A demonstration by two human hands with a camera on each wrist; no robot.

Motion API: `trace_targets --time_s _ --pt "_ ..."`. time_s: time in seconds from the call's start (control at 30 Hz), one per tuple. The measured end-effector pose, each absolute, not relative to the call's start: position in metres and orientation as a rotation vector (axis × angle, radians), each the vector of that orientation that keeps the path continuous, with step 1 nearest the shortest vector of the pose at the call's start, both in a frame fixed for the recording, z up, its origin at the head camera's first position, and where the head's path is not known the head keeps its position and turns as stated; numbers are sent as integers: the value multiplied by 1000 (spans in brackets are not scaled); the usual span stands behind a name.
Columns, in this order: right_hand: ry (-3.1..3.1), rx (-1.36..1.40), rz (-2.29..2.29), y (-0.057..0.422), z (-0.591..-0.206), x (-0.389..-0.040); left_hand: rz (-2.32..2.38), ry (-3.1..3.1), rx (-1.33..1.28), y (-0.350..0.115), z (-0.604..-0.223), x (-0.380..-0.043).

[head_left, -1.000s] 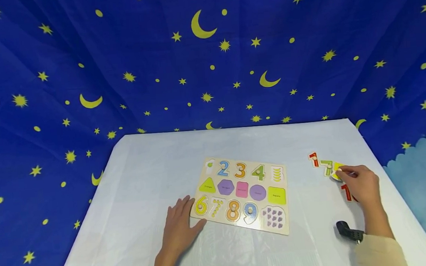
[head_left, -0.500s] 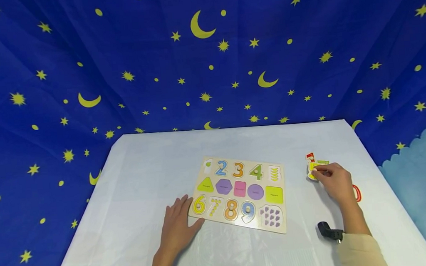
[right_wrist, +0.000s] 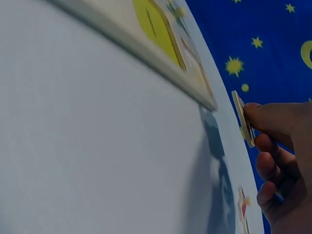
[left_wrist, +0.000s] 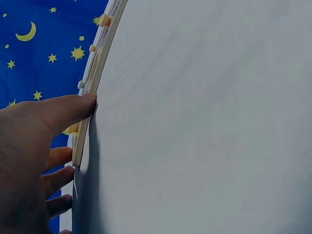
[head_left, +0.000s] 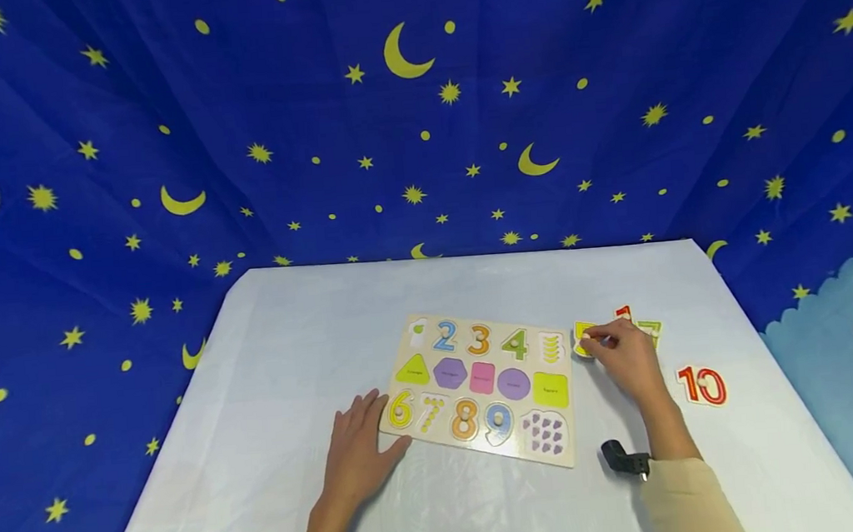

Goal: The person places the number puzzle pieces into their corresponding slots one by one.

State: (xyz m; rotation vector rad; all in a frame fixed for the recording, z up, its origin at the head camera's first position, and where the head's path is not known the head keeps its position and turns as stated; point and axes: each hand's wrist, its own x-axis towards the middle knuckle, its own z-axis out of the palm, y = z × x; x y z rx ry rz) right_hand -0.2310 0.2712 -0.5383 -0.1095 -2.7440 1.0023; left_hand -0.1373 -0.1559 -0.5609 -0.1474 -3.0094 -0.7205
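Note:
My right hand (head_left: 628, 359) pinches a yellow number piece (head_left: 581, 342), which looks like a 5, between thumb and fingertips by its knob. The piece is just off the right edge of a wooden number puzzle board (head_left: 512, 448); in the right wrist view the piece (right_wrist: 242, 117) is seen edge-on, held above the white surface. My left hand (head_left: 358, 451) rests at the board's near left corner, fingers spread. In the left wrist view its thumb (left_wrist: 73, 109) touches the board's near edge (left_wrist: 106, 61). Pieces 2, 3, 4, 6, 8 and 9 sit in the board; the 1, 5, 7 and 10 recesses show printed pictures.
A red 10 piece (head_left: 692, 385) lies on the white table (head_left: 289, 335) at the right. Behind my right hand are a red 1 piece (head_left: 622, 313) and a green 7 piece (head_left: 654, 328), both partly covered. A blue star-patterned cloth (head_left: 415, 116) hangs behind the table.
My right hand has carried the yellow piece leftward from among the loose pieces to beside the board, uncovering the red 10. My left hand stays at the board's corner.

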Motion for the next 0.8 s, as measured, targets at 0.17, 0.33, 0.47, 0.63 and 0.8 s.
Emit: trace_targets --time_s 0.17,0.33,0.47,0.63,0.8 --pt "-2734 -78 1035 259 -541 -236 -711 -2992 -152 -156 -562 -138" --pt "-2735 -61 1055 251 -545 -238 -713 -3000 -147 -157 -560 -137" --pt "-2728 -44 1064 245 -547 -238 -711 -3004 -141 -158 -560 -136" --pt "-2726 -37 1067 237 -549 -237 -724 -3003 -135 -158 -560 -136" --pt "-2740 -34 1067 233 -550 -236 -737 -3024 -130 -156 -560 -136"
